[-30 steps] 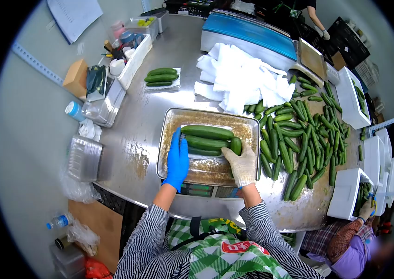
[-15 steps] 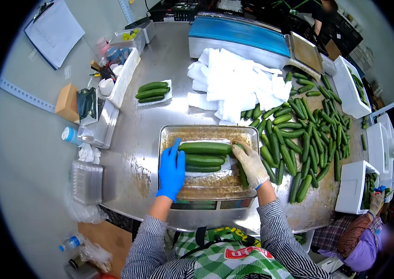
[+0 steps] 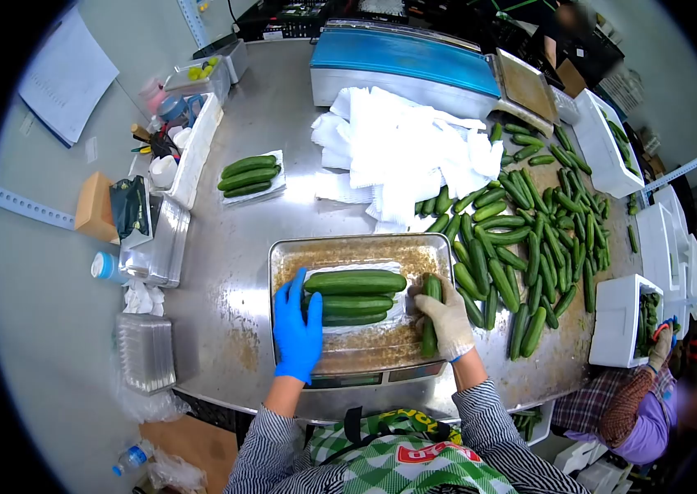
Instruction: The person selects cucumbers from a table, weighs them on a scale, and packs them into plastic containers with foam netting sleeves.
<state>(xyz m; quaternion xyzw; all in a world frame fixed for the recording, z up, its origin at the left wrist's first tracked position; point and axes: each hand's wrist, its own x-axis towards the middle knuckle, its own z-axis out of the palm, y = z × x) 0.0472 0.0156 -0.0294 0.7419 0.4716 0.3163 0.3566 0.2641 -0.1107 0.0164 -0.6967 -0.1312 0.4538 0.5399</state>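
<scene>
White papers [image 3: 70, 78] on grey wall [image 3: 31, 272], blue-lidded container [image 3: 107, 267] below.

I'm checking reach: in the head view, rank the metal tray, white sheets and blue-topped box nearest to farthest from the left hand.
1. Metal tray, under the hand.
2. White sheets, beyond the tray.
3. Blue-topped box, behind the sheets.

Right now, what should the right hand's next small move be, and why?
Probably lift the loose cucumber off the tray: the right hand grips it, it lies crosswise and apart from the three cucumbers on the white sheet, and the bundle farther up the table also shows three.
</scene>
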